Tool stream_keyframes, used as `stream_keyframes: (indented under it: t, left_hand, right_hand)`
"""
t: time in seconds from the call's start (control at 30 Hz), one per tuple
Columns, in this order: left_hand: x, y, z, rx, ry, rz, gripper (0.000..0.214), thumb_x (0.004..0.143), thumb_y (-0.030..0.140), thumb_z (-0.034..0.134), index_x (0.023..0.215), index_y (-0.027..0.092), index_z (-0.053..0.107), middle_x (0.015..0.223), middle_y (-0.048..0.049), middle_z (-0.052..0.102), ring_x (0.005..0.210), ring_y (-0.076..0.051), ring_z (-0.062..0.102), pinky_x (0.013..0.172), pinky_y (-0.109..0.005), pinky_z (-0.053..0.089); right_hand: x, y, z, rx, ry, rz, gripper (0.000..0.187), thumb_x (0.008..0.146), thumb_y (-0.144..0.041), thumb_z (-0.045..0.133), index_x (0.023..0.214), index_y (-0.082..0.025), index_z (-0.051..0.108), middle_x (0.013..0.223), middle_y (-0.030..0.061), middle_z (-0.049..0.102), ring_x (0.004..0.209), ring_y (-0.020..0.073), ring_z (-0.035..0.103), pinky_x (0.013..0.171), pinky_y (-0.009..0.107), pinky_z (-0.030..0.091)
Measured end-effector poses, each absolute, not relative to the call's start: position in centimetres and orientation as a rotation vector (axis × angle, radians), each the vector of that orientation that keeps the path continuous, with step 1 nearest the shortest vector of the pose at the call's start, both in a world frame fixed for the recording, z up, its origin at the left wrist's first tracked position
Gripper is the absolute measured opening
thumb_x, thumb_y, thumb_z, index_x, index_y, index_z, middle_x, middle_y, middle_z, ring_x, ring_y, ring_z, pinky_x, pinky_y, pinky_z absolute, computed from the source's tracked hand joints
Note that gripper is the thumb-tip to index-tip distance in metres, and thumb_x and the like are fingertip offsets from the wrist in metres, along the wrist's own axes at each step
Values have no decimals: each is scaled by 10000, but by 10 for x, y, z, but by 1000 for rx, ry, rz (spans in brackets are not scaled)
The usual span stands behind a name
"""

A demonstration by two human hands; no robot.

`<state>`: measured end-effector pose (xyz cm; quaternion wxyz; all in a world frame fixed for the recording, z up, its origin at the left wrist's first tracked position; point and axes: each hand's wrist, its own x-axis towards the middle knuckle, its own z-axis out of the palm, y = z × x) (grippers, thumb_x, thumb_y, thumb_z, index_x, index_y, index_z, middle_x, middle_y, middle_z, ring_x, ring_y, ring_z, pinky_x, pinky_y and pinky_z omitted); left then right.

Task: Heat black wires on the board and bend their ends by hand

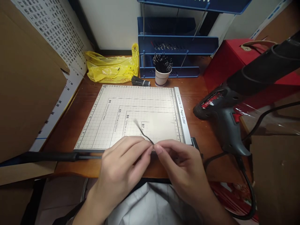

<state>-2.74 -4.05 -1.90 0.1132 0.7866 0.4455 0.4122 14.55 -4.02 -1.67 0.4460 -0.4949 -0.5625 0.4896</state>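
Observation:
My left hand (124, 162) and my right hand (180, 162) meet fingertip to fingertip over the near edge of a white paper cutter board (112, 109). Both pinch a thin black wire or tube (144, 132), which sticks up and away from the fingers, curved and slightly blurred. The cutter's black blade arm (47, 156) lies along the board's near side, to the left of my hands.
A black heat gun (234, 97) rests at the right, its cord (248, 184) trailing down. Behind the board stand a paper cup of black pieces (161, 70), a small black bundle (139, 82), a yellow plastic bag (110, 67), blue trays (178, 45). A red box (225, 59), cardboard (25, 90) flank the desk.

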Motion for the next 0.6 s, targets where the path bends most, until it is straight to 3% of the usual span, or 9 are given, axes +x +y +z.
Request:
stream_keyframes:
  t: [0.13, 0.23, 0.37, 0.5, 0.6]
  left_hand:
    - [-33, -38, -16, 2282, 1158, 1123, 236, 930, 7, 602, 1059, 204, 624, 948, -21, 717, 845, -132, 669, 772, -251, 539]
    - [-34, -38, -18, 2317, 1102, 1083, 259, 925, -11, 598, 1072, 201, 625, 975, -30, 718, 847, -133, 651, 761, -257, 530]
    - [-35, -38, -21, 2377, 1042, 1055, 238, 928, -10, 598, 1066, 181, 635, 957, -36, 716, 822, -141, 627, 730, -275, 513]
    - [-37, -39, -22, 2419, 1034, 1061, 232, 922, -7, 613, 1075, 163, 647, 942, -37, 712, 790, -133, 593, 710, -283, 496]
    - [-37, -38, -19, 2372, 1056, 1116, 221, 907, -25, 614, 1022, 160, 647, 907, -25, 704, 776, -117, 583, 708, -265, 492]
  right_hand:
    - [153, -23, -8, -1200, -1247, 1422, 197, 884, -375, 759, 986, -207, 753, 622, -53, 514, 539, 87, 439, 479, 214, 364]
    - [153, -13, -5, -1122, -1167, 1610, 173, 874, -359, 762, 865, -187, 751, 577, -62, 484, 500, 69, 367, 462, 211, 323]
    - [151, -7, -3, -1034, -966, 1898, 287, 874, -391, 752, 720, -160, 681, 513, -81, 403, 459, 47, 256, 420, 207, 198]
    - [150, -7, -3, -929, -690, 2177, 309, 868, -409, 759, 747, -144, 660, 528, -97, 368, 431, 25, 228, 412, 203, 130]
    - [146, -8, -3, -937, -665, 2149, 299, 889, -420, 753, 797, -146, 678, 519, -104, 362, 434, 27, 219, 417, 204, 129]
